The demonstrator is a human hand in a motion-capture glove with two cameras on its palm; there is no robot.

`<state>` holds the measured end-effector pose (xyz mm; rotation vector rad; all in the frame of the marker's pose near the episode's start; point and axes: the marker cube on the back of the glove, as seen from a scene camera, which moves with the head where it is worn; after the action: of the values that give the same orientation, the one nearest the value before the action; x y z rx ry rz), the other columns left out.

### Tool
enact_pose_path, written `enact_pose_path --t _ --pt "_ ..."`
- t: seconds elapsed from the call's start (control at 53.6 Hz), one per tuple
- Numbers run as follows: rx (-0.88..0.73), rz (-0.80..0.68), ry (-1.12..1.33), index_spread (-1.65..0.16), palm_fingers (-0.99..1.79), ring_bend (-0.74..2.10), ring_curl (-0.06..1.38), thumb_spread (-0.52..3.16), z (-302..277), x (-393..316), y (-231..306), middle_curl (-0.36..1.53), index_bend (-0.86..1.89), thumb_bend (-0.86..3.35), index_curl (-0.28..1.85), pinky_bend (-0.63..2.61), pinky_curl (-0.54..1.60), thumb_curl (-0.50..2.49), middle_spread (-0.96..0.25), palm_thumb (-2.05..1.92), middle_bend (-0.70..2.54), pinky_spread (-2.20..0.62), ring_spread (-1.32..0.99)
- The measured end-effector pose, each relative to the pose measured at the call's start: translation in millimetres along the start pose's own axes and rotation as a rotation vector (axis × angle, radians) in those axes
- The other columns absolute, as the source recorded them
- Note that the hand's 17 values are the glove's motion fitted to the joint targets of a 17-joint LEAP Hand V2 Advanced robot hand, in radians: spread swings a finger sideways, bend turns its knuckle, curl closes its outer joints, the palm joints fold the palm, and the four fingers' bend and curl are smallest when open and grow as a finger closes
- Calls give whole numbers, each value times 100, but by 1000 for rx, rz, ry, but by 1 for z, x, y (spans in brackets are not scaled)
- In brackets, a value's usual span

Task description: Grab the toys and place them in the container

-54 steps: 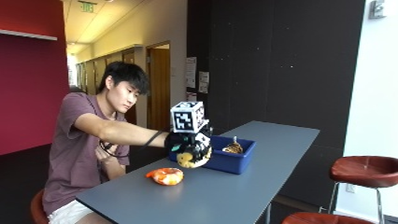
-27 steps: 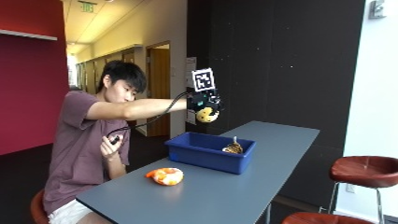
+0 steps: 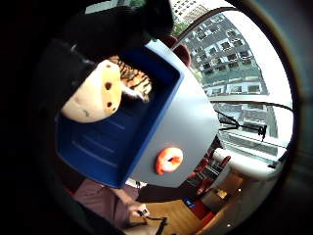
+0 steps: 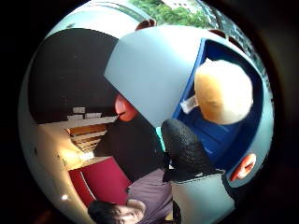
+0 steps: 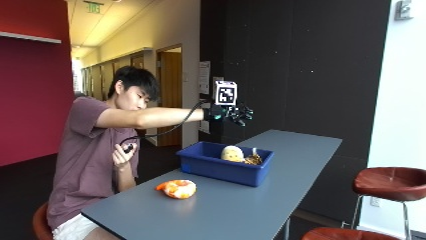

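Observation:
In the outside view my gloved right hand (image 5: 233, 114) hovers in the air above the blue container (image 5: 223, 172), fingers spread and holding nothing. A round yellow plush toy (image 5: 232, 153) lies inside the container beside a striped tiger toy (image 5: 253, 159). Both palm views look down into the container (image 3: 166, 98) (image 4: 210, 135), with the yellow toy (image 3: 93, 95) (image 4: 223, 92) below the palm and apart from it. The tiger toy (image 3: 131, 76) shows behind it. An orange plush toy (image 5: 176, 188) (image 3: 169, 160) (image 4: 244, 167) lies on the grey table (image 5: 279, 200) just outside the container's near wall.
The person's bare left hand (image 5: 125, 152) is held near the chest, off the table. Two red-brown stools (image 5: 393, 182) (image 5: 339, 234) stand at the table's right side. A dark wall runs behind the table.
The hand rose from the table with the yellow toy, moved over the container and let go. The toy now lies in the container and the fingers are spread.

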<state>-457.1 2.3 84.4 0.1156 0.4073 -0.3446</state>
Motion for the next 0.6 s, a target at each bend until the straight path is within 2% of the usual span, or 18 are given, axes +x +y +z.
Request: enact_pose_path --t 0.093,0.149,0.224,0.336,0.448,0.541,0.597 --pt "45 -190 -130 -27 -47 50 43 113 -14 12 14 46 9 -5 50 119 51 61 -6 8 18 -2 -6" --pt "61 -195 -95 -26 -41 42 39 117 -17 29 20 43 8 -4 46 112 48 58 -4 5 13 1 -3" --pt "64 -299 -216 -25 -36 36 37 121 -27 49 39 40 7 -3 41 105 44 53 -3 0 12 3 -1" --pt "24 -91 -144 -24 -31 30 35 125 -20 89 61 36 7 -3 36 98 41 47 -1 -3 11 5 1" --pt "-27 -205 -116 -24 -28 27 34 126 3 123 93 33 8 -4 31 94 39 43 0 -4 11 6 2" --pt "-100 -62 -82 -23 -27 25 34 127 35 153 104 30 8 -4 28 92 37 40 0 -4 11 6 3" --pt "-145 -188 -22 -23 -27 24 34 126 63 176 118 29 8 -4 27 91 37 38 1 -5 11 6 3"
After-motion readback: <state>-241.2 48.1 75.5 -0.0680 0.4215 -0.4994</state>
